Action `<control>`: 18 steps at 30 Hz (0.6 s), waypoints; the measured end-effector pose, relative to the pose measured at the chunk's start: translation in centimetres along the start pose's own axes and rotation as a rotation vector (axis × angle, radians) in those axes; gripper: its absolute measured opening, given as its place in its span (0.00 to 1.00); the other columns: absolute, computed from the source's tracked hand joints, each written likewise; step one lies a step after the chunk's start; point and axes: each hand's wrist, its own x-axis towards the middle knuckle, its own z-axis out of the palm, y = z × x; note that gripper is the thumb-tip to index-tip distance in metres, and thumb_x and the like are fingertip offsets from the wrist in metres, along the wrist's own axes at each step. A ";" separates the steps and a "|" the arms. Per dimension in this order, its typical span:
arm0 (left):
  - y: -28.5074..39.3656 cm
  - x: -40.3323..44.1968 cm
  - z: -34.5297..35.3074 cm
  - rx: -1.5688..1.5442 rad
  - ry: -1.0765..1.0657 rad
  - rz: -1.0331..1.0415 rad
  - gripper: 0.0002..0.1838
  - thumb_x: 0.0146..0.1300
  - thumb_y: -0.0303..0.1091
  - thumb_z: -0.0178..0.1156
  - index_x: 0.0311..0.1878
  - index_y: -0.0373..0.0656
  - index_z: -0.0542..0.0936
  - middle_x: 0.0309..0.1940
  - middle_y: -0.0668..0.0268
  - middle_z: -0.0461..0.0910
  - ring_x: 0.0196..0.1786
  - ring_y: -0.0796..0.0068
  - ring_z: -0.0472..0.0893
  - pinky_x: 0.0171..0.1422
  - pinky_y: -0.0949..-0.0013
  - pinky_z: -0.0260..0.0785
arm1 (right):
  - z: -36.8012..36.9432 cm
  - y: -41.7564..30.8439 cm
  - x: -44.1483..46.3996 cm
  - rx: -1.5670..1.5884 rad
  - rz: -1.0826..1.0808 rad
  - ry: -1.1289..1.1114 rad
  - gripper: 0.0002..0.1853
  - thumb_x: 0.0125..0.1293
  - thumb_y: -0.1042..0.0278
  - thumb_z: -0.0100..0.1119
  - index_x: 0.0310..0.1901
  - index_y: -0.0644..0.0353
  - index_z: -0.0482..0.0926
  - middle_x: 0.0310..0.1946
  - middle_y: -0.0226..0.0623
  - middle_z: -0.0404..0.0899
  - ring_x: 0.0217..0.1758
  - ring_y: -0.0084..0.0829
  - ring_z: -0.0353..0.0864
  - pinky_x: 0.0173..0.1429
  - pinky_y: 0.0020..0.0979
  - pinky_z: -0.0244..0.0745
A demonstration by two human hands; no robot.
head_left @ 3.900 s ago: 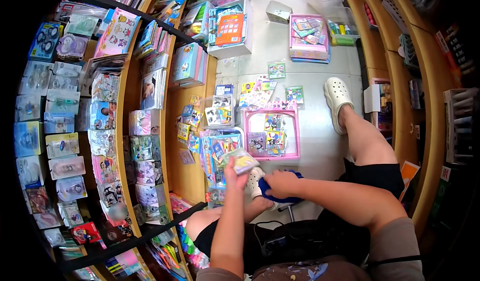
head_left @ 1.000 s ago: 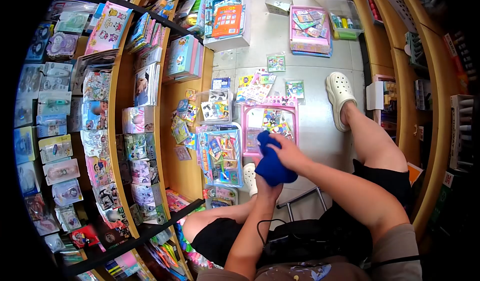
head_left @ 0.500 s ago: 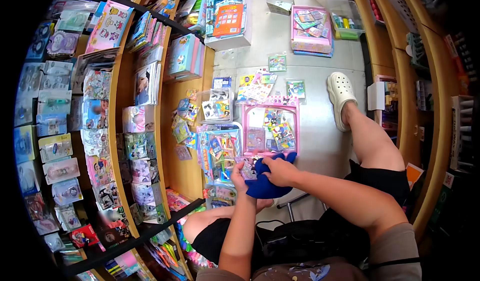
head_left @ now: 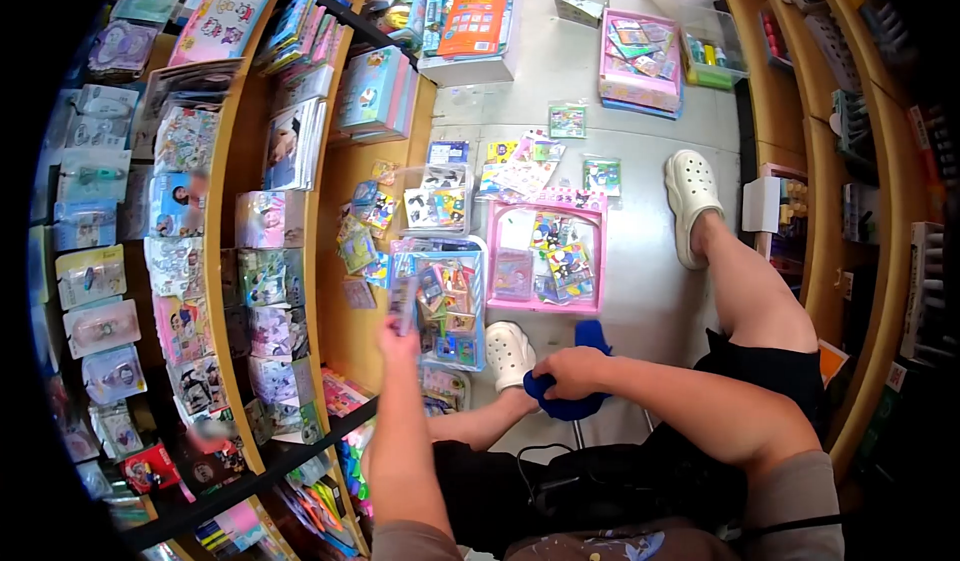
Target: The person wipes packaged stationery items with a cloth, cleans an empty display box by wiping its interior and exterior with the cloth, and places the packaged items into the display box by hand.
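Note:
My left hand (head_left: 398,339) is closed on a small purple-and-clear packet (head_left: 403,303), held upright beside the left edge of a blue-rimmed tray (head_left: 483,306) of small packets. A blue cloth (head_left: 592,403) hangs bunched in my right hand (head_left: 572,371), in front of my lap. Beyond it lies a pink tray (head_left: 600,261) with several colourful packets inside. A clear plastic box (head_left: 470,223) with black-and-white packets stands left of the pink tray. Loose packets (head_left: 357,246) lie on the wooden shelf ledge to the left.
Shelves of hanging packets (head_left: 185,271) line the left side. Wooden shelving (head_left: 790,131) runs along the right. A pink box (head_left: 640,86) of cards and a white box (head_left: 500,71) of booklets stand farther off. My feet in white clogs (head_left: 692,196) rest on the floor.
My left hand has moved left with the packet, away from the blue cloth. My right hand has drawn the cloth slightly right and nearer my lap. The view has shifted a little.

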 end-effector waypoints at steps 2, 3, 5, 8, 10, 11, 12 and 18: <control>3.1 1.1 0.7 -0.078 0.015 0.051 0.06 0.54 0.30 0.54 0.30 0.38 0.70 0.26 0.65 0.71 0.32 0.68 0.75 0.46 0.62 0.74 | 0.0 0.3 -0.2 0.026 0.019 0.010 0.23 0.53 0.57 0.60 0.53 0.48 0.75 0.45 0.43 0.79 0.49 0.43 0.77 0.52 0.39 0.72; 4.3 1.3 1.4 -0.113 0.050 0.069 0.09 0.56 0.33 0.54 0.33 0.37 0.70 0.28 0.63 0.71 0.33 0.66 0.76 0.49 0.60 0.74 | 0.2 0.5 -0.3 0.037 0.034 0.007 0.23 0.53 0.57 0.61 0.53 0.48 0.75 0.44 0.43 0.79 0.49 0.43 0.77 0.52 0.39 0.72; 4.5 1.5 1.7 0.022 0.102 0.083 0.14 0.60 0.38 0.54 0.37 0.34 0.69 0.31 0.61 0.72 0.35 0.64 0.77 0.50 0.59 0.74 | 0.4 0.7 -0.2 0.029 0.033 -0.007 0.23 0.54 0.57 0.61 0.53 0.47 0.75 0.44 0.43 0.79 0.48 0.43 0.77 0.51 0.39 0.72; 0.0 4.6 0.0 0.616 -0.056 0.121 0.17 0.62 0.42 0.55 0.40 0.35 0.69 0.29 0.62 0.72 0.34 0.67 0.76 0.40 0.66 0.74 | 0.2 0.4 -0.6 0.033 0.057 -0.053 0.23 0.54 0.57 0.61 0.53 0.46 0.75 0.44 0.43 0.79 0.48 0.43 0.78 0.50 0.40 0.73; -6.3 3.9 1.0 0.970 -0.190 0.248 0.16 0.60 0.40 0.57 0.42 0.37 0.70 0.26 0.63 0.72 0.34 0.69 0.76 0.33 0.70 0.73 | 0.5 0.4 -0.6 0.028 0.077 -0.061 0.22 0.54 0.58 0.61 0.54 0.45 0.75 0.43 0.43 0.79 0.47 0.43 0.78 0.50 0.40 0.73; -10.2 2.1 2.3 1.052 -0.241 0.349 0.15 0.58 0.38 0.58 0.42 0.37 0.70 0.27 0.63 0.73 0.35 0.69 0.76 0.34 0.69 0.73 | 0.3 0.2 -0.8 0.021 0.087 -0.067 0.22 0.54 0.58 0.60 0.53 0.44 0.75 0.42 0.43 0.79 0.47 0.43 0.78 0.50 0.40 0.73; -13.3 1.6 2.9 1.266 -0.377 0.530 0.16 0.56 0.37 0.59 0.43 0.36 0.70 0.30 0.61 0.74 0.37 0.67 0.76 0.38 0.65 0.72 | 0.2 0.0 -1.0 0.014 0.096 -0.075 0.22 0.54 0.59 0.60 0.53 0.44 0.75 0.42 0.43 0.79 0.47 0.43 0.78 0.50 0.40 0.73; -25.4 0.4 4.5 1.911 -0.171 0.655 0.33 0.46 0.41 0.68 0.52 0.37 0.65 0.60 0.44 0.59 0.64 0.47 0.56 0.67 0.51 0.51 | 0.4 0.2 -1.5 0.051 0.134 -0.049 0.23 0.55 0.58 0.61 0.54 0.43 0.73 0.42 0.46 0.75 0.45 0.45 0.78 0.46 0.40 0.74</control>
